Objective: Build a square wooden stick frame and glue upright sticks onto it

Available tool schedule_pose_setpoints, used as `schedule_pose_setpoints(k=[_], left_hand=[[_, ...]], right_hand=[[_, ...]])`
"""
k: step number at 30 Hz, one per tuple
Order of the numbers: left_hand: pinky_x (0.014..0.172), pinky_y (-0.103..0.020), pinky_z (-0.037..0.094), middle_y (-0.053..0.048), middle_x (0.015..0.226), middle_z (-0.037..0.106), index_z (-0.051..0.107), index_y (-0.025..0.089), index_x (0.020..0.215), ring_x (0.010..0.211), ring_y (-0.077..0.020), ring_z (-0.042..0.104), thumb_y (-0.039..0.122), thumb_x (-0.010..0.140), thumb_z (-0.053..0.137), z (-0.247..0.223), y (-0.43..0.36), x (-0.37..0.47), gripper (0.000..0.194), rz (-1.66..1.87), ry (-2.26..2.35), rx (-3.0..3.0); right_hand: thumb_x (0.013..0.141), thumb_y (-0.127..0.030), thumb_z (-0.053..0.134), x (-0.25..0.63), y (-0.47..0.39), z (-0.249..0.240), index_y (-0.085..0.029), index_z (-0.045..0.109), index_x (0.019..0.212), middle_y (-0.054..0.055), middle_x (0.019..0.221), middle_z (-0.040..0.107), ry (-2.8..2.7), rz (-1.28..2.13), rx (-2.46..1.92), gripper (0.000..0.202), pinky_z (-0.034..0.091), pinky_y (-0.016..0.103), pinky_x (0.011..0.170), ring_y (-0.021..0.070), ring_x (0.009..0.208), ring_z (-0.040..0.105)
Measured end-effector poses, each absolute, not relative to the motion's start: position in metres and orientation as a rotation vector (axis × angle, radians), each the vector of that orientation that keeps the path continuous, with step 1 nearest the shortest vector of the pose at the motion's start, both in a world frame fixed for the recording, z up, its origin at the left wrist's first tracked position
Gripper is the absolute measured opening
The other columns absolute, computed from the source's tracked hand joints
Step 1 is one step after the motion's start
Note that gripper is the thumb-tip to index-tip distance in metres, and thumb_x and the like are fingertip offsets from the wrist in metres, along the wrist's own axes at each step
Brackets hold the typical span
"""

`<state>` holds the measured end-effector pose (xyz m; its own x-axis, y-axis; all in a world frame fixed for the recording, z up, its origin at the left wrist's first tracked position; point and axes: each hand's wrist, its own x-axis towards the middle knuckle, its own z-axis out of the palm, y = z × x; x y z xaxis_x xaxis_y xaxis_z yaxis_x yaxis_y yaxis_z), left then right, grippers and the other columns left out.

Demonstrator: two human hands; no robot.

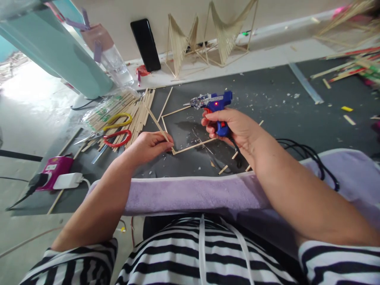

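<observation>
My left hand (pixel 152 146) is closed, pinching a thin wooden stick (pixel 156 122) that slants up and left from the fingers. Its lower end meets the corner of a stick frame (pixel 192 147) lying on the dark table. My right hand (pixel 230 122) grips a blue hot glue gun (pixel 218 101) by its handle, fingers around the red trigger. A small red light glows on the gun's side. Its nozzle points left, over the far end of the frame, and I cannot tell whether it touches. Part of the frame is hidden behind my hands.
Yellow- and red-handled scissors (pixel 117 134) lie on loose sticks (pixel 139 114). A phone (pixel 146 45) and stick models (pixel 227 33) stand along the wall. A water bottle (pixel 114 59) and a purple power adapter (pixel 55 172) are left; black cable (pixel 314 158) and a purple towel (pixel 190 194) are near me.
</observation>
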<state>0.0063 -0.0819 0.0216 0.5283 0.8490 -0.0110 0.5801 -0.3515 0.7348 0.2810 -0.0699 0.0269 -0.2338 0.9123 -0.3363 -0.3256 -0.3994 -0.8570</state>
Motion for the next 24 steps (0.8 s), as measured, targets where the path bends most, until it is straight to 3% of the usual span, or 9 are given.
schedule_pose_setpoints(k=[24], left_hand=[[0.070,-0.023,0.058,-0.006,0.088,0.074,0.074,0.015,0.080,0.075,-0.0141,0.069,0.037,0.090,0.062,0.0291,-0.0836,0.0111,0.028,0.480,1.130,2.034]], right_hand=[[0.077,-0.017,0.075,0.2816,-0.0621,0.0174,-0.022,0.061,0.080,0.002,0.069,0.068,-0.745,1.670,-1.177,0.015,0.051,0.025,0.052,0.0115,0.055,0.058]])
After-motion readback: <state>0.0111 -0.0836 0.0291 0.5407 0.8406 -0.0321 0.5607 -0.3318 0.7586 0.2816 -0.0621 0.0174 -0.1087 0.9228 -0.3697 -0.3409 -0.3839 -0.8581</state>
